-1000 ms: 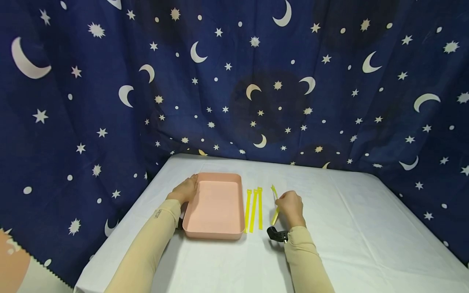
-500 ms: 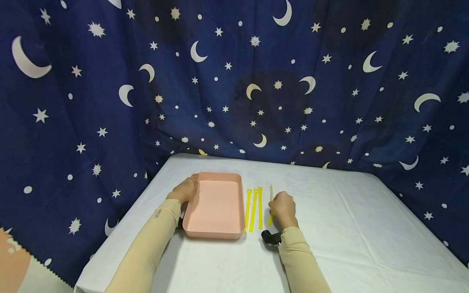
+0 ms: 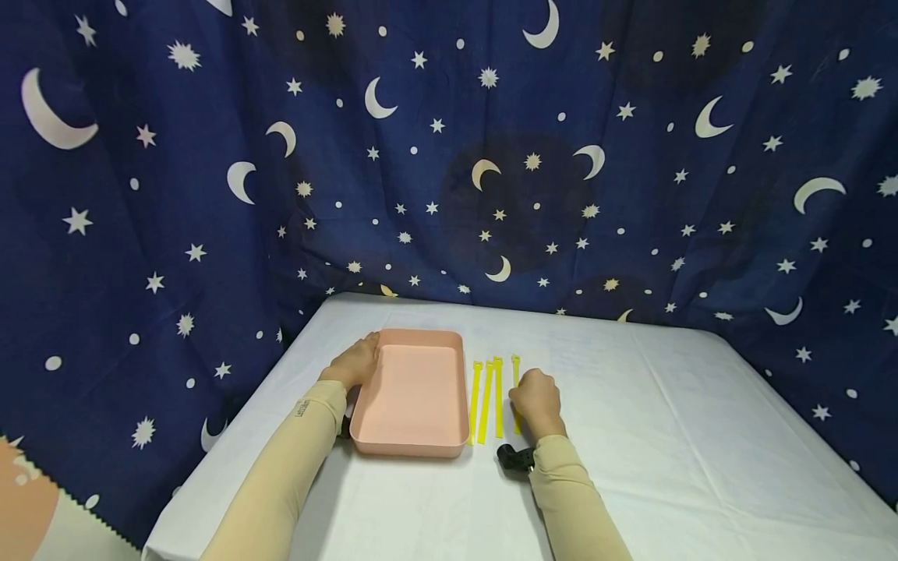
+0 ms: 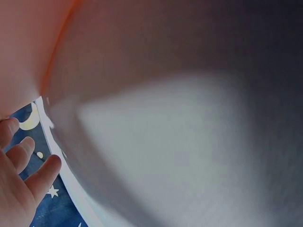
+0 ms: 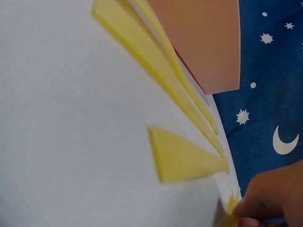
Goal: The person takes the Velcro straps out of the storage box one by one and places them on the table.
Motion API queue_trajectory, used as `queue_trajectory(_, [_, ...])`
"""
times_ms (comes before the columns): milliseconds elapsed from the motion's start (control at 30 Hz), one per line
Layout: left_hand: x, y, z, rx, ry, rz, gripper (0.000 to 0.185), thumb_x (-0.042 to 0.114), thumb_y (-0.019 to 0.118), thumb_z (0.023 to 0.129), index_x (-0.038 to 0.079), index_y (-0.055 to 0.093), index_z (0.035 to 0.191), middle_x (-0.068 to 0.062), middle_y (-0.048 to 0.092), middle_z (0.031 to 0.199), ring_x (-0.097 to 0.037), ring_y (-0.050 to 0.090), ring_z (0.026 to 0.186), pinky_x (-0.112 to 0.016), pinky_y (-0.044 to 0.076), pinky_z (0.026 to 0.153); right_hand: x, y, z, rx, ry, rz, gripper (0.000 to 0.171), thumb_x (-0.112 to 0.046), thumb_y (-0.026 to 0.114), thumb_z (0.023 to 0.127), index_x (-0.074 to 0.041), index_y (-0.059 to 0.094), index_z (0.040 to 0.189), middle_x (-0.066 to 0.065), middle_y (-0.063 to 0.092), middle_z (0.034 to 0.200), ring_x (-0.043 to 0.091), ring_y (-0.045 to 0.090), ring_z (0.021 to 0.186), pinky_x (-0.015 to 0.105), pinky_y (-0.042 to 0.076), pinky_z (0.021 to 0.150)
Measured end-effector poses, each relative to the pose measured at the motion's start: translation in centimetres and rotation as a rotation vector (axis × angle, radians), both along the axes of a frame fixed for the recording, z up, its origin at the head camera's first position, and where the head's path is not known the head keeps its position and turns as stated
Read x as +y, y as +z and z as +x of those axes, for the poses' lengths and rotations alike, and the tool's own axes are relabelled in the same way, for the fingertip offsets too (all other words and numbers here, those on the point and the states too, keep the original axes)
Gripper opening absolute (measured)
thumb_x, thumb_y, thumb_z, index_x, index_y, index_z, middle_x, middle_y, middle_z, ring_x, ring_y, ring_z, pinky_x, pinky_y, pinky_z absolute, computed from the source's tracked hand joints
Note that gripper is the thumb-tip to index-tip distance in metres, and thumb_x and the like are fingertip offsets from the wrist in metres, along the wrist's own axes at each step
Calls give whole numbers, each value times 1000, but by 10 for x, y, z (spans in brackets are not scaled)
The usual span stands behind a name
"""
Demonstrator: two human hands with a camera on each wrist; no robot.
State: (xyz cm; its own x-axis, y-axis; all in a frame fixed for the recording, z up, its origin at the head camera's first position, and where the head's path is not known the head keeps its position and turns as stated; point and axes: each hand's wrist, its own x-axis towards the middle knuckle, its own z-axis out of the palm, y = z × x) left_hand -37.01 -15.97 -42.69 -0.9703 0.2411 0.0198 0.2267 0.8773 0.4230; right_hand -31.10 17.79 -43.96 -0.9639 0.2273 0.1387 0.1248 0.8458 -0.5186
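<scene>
A shallow pink tray (image 3: 421, 397) sits on the white table. My left hand (image 3: 356, 362) rests against its left wall near the back corner. In the left wrist view, the left hand's fingers (image 4: 43, 177) are spread and fairly straight beside the tray's outer wall (image 4: 28, 47); the thumb is hidden. To the tray's right lie three flat yellow cable ties (image 3: 486, 401), roughly parallel, their wider heads pointing away from me. My right hand (image 3: 538, 401) pinches another yellow cable tie (image 3: 515, 366) just right of those three, and covers its middle.
White cloth covers the table (image 3: 673, 436), which stretches to the right beyond my right hand. Behind the table hangs a dark blue curtain (image 3: 449, 156) with moons and stars. A black wrist camera (image 3: 514, 458) sits beside my right wrist.
My right hand has shifted left with its cable tie, which has turned from slanted to nearly parallel with the other three. The left hand and the tray stay in place.
</scene>
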Motion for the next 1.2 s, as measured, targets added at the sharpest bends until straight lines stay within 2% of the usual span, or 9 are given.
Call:
queue_trajectory(100, [0, 0, 0, -1, 5, -1, 52, 16, 29, 109, -4, 23, 157, -22, 23, 164, -43, 22, 152, -49, 18, 128, 0, -1, -1, -6, 2, 6, 21, -9, 68, 82, -5, 63, 63, 6, 61, 60, 16, 50, 49, 23, 36, 44])
queue_trajectory(333, [1, -1, 0, 5, -3, -10, 52, 15, 30, 109, -5, 23, 156, -23, 24, 164, -43, 23, 151, -49, 19, 128, -1, -2, -1, -26, 9, 7, 11, -9, 70, 83, 1, 72, 80, 11, 69, 72, 18, 56, 55, 23, 42, 47])
queue_trajectory(800, [1, 0, 1, 2, 5, -1, 52, 16, 30, 109, -4, 23, 157, -22, 23, 164, -43, 22, 152, -49, 18, 128, -2, -2, 0, -17, 48, -1, 14, -8, 70, 81, -4, 67, 68, 6, 62, 64, 18, 53, 53, 23, 39, 46])
queue_trajectory(1100, [2, 0, 1, 1, 7, -11, 52, 15, 30, 109, -4, 24, 156, -22, 24, 164, -44, 23, 151, -49, 20, 128, -3, -2, 0, -27, 59, 0, 10, -7, 70, 81, -3, 69, 73, 7, 65, 69, 18, 54, 57, 23, 41, 49])
queue_trajectory(1200, [2, 1, 1, -3, 8, -11, 52, 16, 31, 109, -4, 24, 157, -22, 24, 164, -43, 23, 151, -49, 20, 128, -3, 0, 1, -25, 68, -1, 7, -6, 70, 82, -1, 72, 76, 9, 68, 73, 19, 57, 59, 24, 45, 51])
